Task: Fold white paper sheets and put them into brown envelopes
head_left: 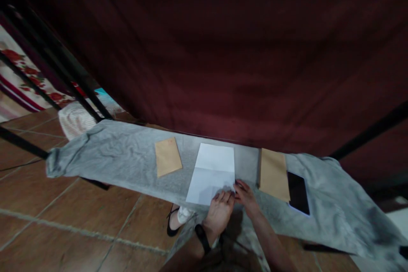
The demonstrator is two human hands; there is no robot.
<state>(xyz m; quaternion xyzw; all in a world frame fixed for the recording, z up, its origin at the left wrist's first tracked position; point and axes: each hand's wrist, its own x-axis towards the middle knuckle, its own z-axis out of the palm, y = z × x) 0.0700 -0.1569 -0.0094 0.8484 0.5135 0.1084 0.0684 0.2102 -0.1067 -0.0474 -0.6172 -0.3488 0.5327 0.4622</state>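
Observation:
A white sheet of paper [212,163] with a crease across its middle lies unfolded on a grey cloth. My left hand [220,210], with a black band at the wrist, lies on the lower right part of the sheet, its fingers flat against it. At the sheet's right edge, close to the left fingertips, my right hand [245,196] has its fingers bent and pinched on the paper. The lower right corner of the sheet is hidden under the hands.
Grey cloth [121,157] covers the long narrow bench. A brown envelope [168,157] lies left of the sheet. To the right, a stack of brown envelopes [273,174] partly covers a dark-screened tablet [298,193]. Behind hangs a dark red curtain [223,72]; black metal bars [372,131] flank it.

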